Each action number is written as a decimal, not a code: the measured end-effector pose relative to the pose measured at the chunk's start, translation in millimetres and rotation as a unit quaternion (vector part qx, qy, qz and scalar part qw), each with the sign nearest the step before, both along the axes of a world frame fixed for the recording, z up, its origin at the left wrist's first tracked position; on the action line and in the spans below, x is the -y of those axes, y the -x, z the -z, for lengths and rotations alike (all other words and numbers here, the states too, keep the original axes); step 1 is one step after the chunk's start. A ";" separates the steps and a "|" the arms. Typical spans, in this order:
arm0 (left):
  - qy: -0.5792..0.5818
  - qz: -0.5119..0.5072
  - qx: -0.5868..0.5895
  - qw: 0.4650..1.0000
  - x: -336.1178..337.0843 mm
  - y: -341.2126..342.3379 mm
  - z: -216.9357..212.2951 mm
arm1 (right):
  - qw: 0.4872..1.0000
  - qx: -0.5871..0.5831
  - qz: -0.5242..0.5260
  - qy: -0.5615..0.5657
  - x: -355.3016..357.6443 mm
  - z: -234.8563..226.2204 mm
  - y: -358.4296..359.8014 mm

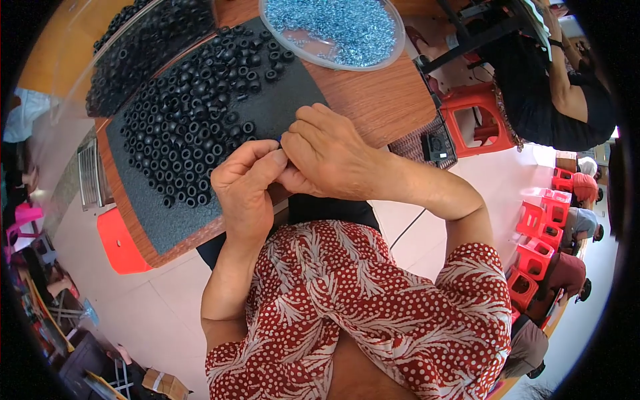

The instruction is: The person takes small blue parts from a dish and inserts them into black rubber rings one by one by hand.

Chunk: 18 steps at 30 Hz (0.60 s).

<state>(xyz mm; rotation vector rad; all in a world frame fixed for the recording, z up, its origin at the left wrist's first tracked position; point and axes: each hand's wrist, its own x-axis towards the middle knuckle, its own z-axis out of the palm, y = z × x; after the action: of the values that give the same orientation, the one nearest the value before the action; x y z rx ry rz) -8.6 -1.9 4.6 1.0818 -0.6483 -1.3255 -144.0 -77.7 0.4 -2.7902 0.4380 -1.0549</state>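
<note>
My left hand (248, 183) and my right hand (327, 152) meet in front of my body, over the near edge of the table. Thumb and fingers of both are pinched together, fingertips touching. A tiny dark speck shows between them, but the fingers hide what it belongs to. Just beyond lies a dark grey mat (293, 87), covered on its left and middle by a loose heap of small black ring-shaped pieces (193, 127), each with a hole. Past my right hand, a round clear tray (400, 47) holds many tiny shiny blue pieces (353, 33).
A clear-walled bin (150, 57) of more black pieces stands at the far left. The wooden tabletop (380, 93) ends near a red stool (470, 120). Another person (547, 93) sits at the right. Another red stool (121, 241) stands at left; more people and red chairs (533, 257) line the right.
</note>
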 end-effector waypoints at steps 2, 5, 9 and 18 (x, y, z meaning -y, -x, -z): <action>0.000 -0.024 -0.028 0.999 0.3 1.6 1.6 | 1.000 0.007 0.004 -0.014 -0.1 2.5 -1.3; 0.004 -0.018 -0.035 0.999 -1.4 1.2 0.6 | 0.998 0.036 0.021 -0.037 -0.9 3.7 -3.2; 0.006 -0.024 -0.034 0.999 -1.1 0.8 0.3 | 0.999 0.000 0.014 -0.038 -0.7 1.9 -4.7; -0.051 0.070 -0.029 0.996 -11.2 -3.8 0.6 | 0.999 -0.037 0.005 0.010 0.3 5.3 3.4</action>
<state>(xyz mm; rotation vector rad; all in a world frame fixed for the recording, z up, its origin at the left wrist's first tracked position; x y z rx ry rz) -4.8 9.3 4.0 1.0925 -0.6276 -1.5196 -147.4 -78.0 -4.9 -2.8554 0.4531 -0.9653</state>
